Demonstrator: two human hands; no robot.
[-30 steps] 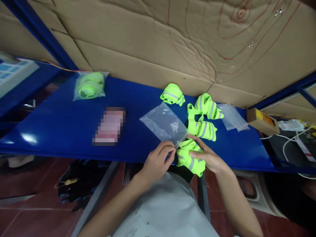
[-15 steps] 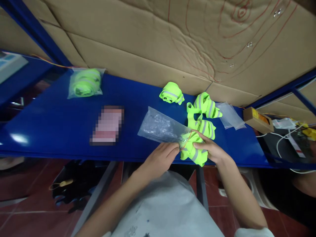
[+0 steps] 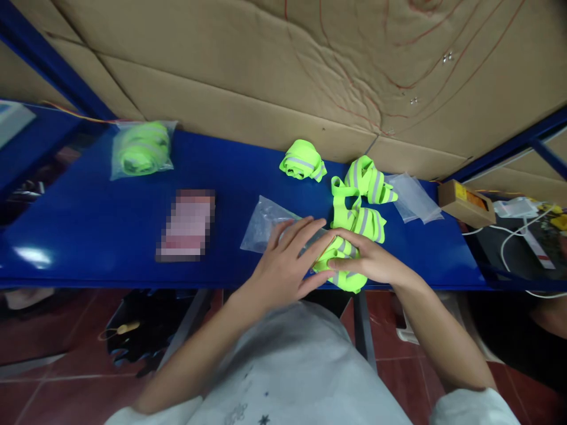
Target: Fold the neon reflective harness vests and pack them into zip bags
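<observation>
A clear plastic bag [image 3: 261, 224] lies on the blue table [image 3: 110, 224] near its front edge. My left hand [image 3: 287, 260] lies over the bag's near end with fingers stretched and spread. My right hand [image 3: 372, 262] presses a folded neon-yellow reflective band [image 3: 339, 268] against the bag's mouth, fingers closed over it. Whether the band is partly inside the bag is hidden by my hands.
Two more neon-yellow bands [image 3: 365, 203] and a rolled one [image 3: 302, 160] lie behind my hands. Empty clear bags [image 3: 414, 198] and a small cardboard box [image 3: 465, 203] are at the right. A filled bag [image 3: 142, 147] sits far left. A blurred pink item [image 3: 186, 224] lies mid-table. Cardboard backs the table.
My left hand left its pinch on the bag's mouth and now lies flat over the bag. My right hand pushed the band leftward toward the bag. The bag has flattened onto the table.
</observation>
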